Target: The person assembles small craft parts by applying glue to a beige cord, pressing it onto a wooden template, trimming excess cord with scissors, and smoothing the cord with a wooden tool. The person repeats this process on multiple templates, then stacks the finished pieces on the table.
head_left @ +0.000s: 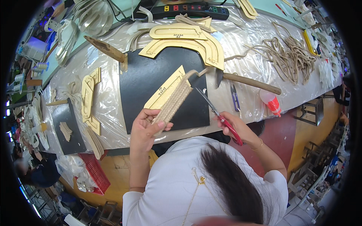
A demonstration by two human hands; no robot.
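The plastic-covered table [107,84] extends ahead of and to both sides of the two hands, its outer parts bent and cut off at the rim. The black mat [194,115] lies beneath and beyond the left hand's grip. Low to the left of that grip stands a red basket [96,171] bearing white plastic bags [78,170]; the contents of the bags cannot be made out. Far right of the right hand lies a heap of beige cord [292,58]. A yellow template [163,93] sits just beyond the left fingers, partly covered; whether it is held cannot be told. The left hand [148,126] is clamped on the braided cord strip [174,100], thumb in front, some fingers hidden behind. The right hand [234,124] is closed round red-handled scissors [225,122], handles partly covered, blades pointing toward the strip's upper end. Right of the scissors lies a bottle [270,101], clear and red; whether the red is liquid or label is unclear.
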